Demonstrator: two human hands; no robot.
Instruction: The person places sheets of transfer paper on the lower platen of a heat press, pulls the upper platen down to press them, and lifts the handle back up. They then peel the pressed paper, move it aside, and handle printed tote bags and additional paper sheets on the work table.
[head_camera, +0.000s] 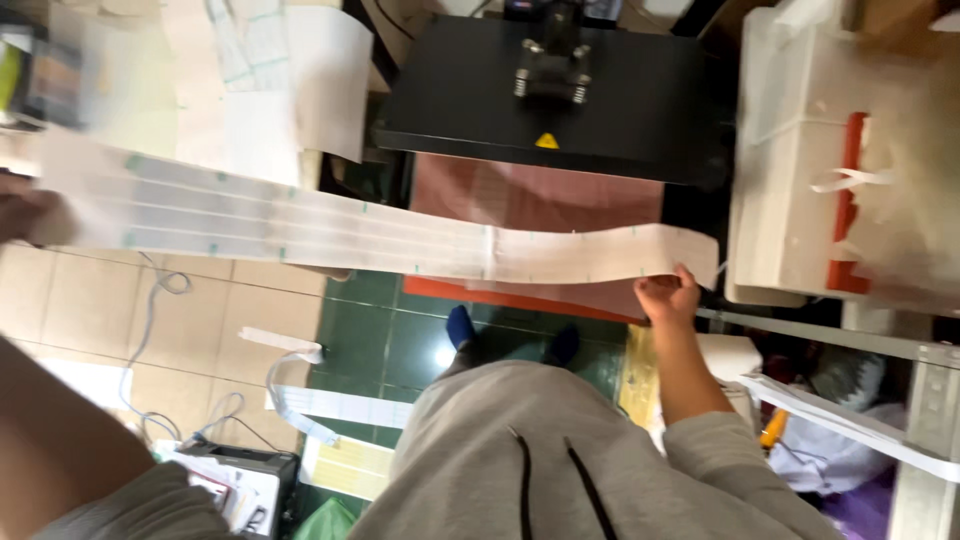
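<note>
Spanning both hands: long translucent film strip

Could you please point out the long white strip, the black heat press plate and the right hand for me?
long white strip (380, 235), head view, its middle.
black heat press plate (450, 100), head view, top surface.
right hand (668, 297), head view, knuckles.

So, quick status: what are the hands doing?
Right hand grips long white printed paper strip at one end; left hand holds the other. Strip spans across the black heat press.
</note>
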